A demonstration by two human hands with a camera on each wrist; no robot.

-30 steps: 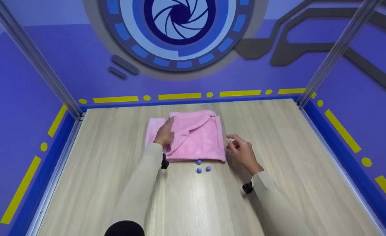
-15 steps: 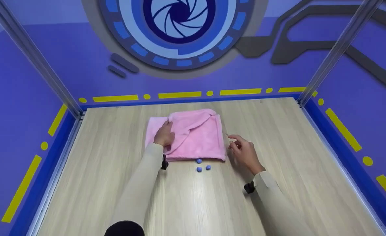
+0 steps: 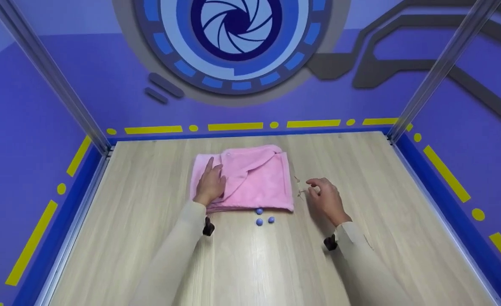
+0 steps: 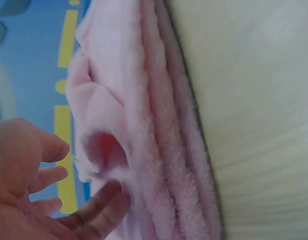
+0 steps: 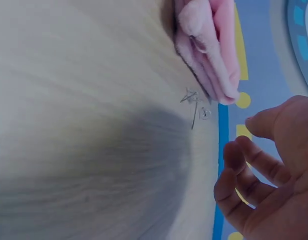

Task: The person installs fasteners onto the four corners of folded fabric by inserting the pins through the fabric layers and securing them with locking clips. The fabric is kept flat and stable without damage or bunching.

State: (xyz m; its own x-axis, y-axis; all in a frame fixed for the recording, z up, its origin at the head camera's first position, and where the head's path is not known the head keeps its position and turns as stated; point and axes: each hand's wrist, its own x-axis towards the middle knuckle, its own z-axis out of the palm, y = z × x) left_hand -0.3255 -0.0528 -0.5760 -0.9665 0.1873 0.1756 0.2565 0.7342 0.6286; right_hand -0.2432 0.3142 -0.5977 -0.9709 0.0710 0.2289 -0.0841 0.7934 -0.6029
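A folded pink fleece cloth [image 3: 263, 187] lies on the table, its top layer turned back in a diagonal fold. My left hand [image 3: 211, 182] lies over its left part with fingers extended; in the left wrist view two fingers touch the fleece near a rounded hollow between layers. To the right of the cloth, my right hand [image 3: 327, 197] hovers with loosely bent fingers and nothing between them. Just left of its fingertips, several tiny thin wire-like pieces [image 5: 190, 95] with clear parts lie on the wood. Three small blue-violet round pieces [image 3: 259, 222] sit by the cloth's front edge.
The light wood table [image 3: 250, 263] is walled in by blue-purple panels [image 3: 76, 85] with yellow marks. Metal posts [image 3: 446, 63] stand at its back corners. Black wrist mounts [image 3: 208, 226] sit at both sleeves.
My right hand has drawn back to the right, uncovering the thin pieces on the table. My left hand has slid slightly left and toward me, its fingers more spread.
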